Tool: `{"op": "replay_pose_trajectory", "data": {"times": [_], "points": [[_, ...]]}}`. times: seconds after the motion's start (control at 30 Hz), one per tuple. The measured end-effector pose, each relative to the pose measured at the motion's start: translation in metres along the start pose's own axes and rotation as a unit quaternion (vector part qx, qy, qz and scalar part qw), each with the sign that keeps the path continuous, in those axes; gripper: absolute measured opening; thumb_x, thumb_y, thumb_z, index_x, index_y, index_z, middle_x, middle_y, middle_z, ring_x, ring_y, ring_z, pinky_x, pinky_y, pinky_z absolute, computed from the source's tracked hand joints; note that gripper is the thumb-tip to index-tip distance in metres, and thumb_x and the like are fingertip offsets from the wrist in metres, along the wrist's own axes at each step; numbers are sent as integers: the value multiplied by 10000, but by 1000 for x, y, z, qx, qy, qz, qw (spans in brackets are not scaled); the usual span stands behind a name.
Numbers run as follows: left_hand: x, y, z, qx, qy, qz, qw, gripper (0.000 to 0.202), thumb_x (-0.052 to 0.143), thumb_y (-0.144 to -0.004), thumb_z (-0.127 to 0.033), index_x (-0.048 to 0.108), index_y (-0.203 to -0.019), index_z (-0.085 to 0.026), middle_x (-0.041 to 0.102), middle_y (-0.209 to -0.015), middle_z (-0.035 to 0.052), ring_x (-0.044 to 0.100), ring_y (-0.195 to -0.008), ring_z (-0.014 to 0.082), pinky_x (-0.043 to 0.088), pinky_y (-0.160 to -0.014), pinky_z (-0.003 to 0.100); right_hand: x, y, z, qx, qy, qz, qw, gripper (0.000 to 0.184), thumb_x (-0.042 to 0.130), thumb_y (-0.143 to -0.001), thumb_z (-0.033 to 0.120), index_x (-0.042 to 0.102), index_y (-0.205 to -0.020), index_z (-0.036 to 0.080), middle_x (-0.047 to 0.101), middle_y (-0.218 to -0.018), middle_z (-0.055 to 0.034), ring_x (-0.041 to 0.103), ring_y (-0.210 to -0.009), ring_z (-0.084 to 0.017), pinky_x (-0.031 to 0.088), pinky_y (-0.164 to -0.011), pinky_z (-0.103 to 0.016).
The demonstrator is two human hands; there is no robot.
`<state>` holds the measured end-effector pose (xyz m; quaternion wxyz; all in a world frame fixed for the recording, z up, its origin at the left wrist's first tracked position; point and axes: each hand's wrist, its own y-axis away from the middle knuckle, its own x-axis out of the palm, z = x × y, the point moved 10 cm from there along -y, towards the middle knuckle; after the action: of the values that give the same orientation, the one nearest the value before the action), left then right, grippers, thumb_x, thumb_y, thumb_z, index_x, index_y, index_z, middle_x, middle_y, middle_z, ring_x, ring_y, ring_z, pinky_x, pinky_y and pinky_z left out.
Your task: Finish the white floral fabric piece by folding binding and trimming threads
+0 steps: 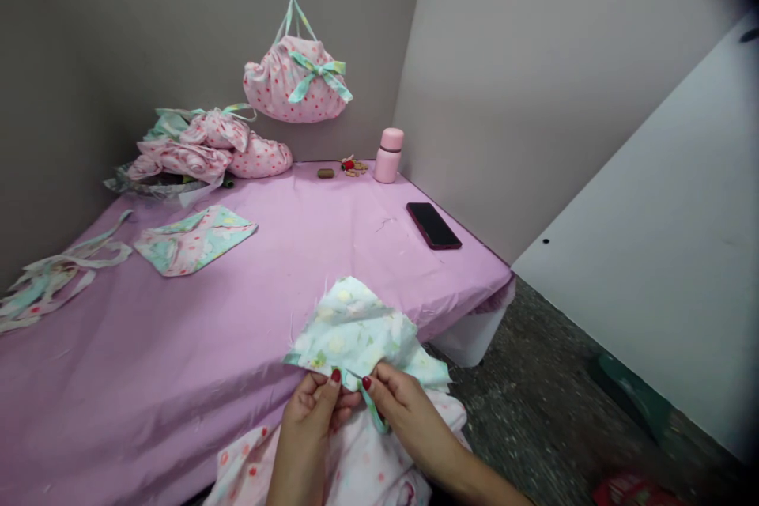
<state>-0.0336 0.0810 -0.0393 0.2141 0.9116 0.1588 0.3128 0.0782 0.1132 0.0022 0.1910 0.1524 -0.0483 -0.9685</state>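
Note:
A pale green printed fabric piece (356,328) lies partly over the table's front edge and drapes toward my lap. My left hand (317,403) pinches its near edge between thumb and fingers. Close beside it, my right hand (397,399) pinches the same edge, and a narrow green fabric strip (373,411) hangs in a loop below its thumb. Under both hands, white and pink dotted fabric (361,466) is spread over my lap. Whether a needle is between the fingers I cannot tell.
The pink-covered table (278,285) carries a folded fabric piece (195,241), loose fabric strips (65,277), dotted bundles (202,146), thread spools (326,173), a pink bottle (388,156) and a phone (433,225). A dotted pouch (296,83) hangs on the wall.

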Motion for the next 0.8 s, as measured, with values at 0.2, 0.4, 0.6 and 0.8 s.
{"op": "replay_pose_trajectory", "data": {"times": [0.2,0.4,0.6,0.8], "points": [[0,1,0,3,-6,-1,1000,280,819,-576,-288,606,-690,-148,670,-566,-23,635,-542,100,482,-511,143,-2,0,-5,6,8,-17,1000,267,430,-850,358,417,-655,177,376,-610,33,339,-580,-111,291,-530,-210],[0,2,-2,2,-7,-2,1000,270,816,-579,-296,612,-677,-150,662,-572,-30,631,-546,100,481,-510,146,-3,0,-10,19,10,-20,1000,277,441,-845,362,413,-642,176,354,-580,40,315,-563,-107,267,-505,-205],[3,1,-1,4,-9,9,1000,286,797,-599,-347,599,-660,-149,654,-571,-27,630,-573,105,486,-528,148,-2,3,-6,6,-10,-4,1000,308,401,-873,411,426,-674,177,359,-617,33,325,-583,-111,287,-519,-202],[0,1,1,3,-11,14,1000,290,799,-595,-354,622,-685,-143,678,-581,-12,621,-540,100,479,-520,154,3,-1,-4,-6,-12,-5,1000,304,427,-873,394,436,-668,171,386,-630,27,345,-601,-113,307,-539,-205]]}}
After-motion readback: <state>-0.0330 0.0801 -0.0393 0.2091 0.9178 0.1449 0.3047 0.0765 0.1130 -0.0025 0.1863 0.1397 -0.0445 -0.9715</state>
